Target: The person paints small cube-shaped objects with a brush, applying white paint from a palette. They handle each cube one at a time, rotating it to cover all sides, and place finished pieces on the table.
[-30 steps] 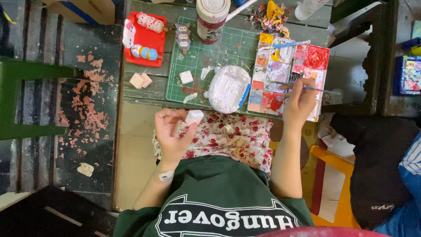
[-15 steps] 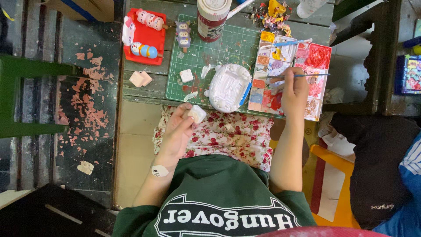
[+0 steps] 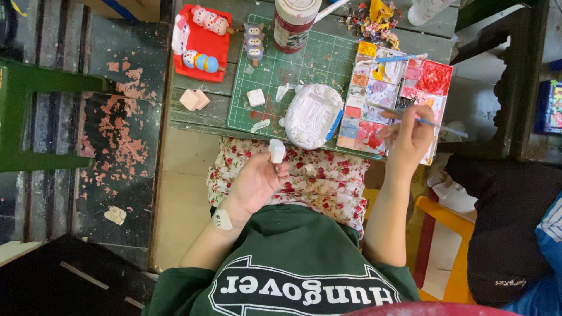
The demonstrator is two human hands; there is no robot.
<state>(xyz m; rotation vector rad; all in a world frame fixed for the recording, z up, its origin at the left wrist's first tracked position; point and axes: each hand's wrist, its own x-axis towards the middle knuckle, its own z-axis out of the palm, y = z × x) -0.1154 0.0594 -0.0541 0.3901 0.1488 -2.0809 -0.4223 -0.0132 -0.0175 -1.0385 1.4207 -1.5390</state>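
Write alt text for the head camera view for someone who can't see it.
Seen from above, a person's left hand holds a small white figure over their lap, while the right hand holds a thin paintbrush over a paint palette beside a green cutting mat.

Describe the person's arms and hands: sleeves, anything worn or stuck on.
Both forearms are bare below dark green sleeves pushed up near the elbows. The left hand has a small round pale sticker at its wrist. The right hand shows no ring, watch or glove.

**Matt plaster, worn wood**

A small white matt plaster-like figure [image 3: 277,150] is seen against floral printed cloth [image 3: 328,181]. The green cutting mat [image 3: 304,64] looks smooth and stained; the grey wooden counter [image 3: 205,117] appears rough and weathered. The rectangular plastic paint palette [image 3: 398,96] is smeared with glossy colours.
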